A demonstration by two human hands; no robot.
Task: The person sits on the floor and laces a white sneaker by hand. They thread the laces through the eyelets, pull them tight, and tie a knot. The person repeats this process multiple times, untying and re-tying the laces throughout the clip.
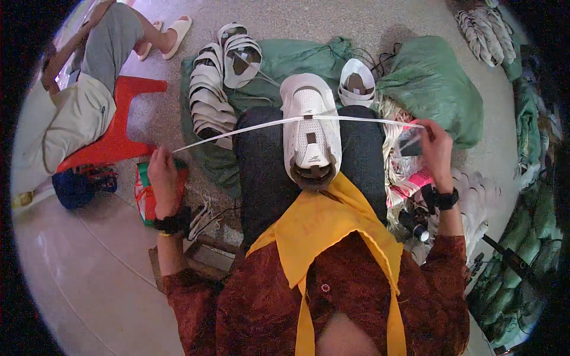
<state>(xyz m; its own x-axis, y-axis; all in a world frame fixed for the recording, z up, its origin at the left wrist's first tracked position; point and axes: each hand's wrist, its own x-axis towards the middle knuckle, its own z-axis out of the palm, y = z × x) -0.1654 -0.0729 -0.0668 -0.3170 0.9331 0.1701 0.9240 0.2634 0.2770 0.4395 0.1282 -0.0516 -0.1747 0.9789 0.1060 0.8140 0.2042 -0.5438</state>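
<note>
Presently, I have one white lace (249,126) stretched between my two hands. My left grip (164,178) is closed at the fingertips on its left end, and my right grip (437,148) is pinching the right end in the same manner, a little farther from me. The white shoe (295,133) is in the middle, resting upon my dark trousers (264,160), with its opening at the near side and its toe at the far side. The lace crosses over it at a small brown piece, and it bends slightly down toward both sides.

Beyond my knees, a flat green sack (285,59) lies on the floor (368,18). On its left part there is a row of shoe uppers (208,98), and on its right edge one single upper (357,83). Just beside my right leg hang cream laces (389,142), near a full green sack (436,89). To the far left, another person (92,104) sits on a red stool (122,124).
</note>
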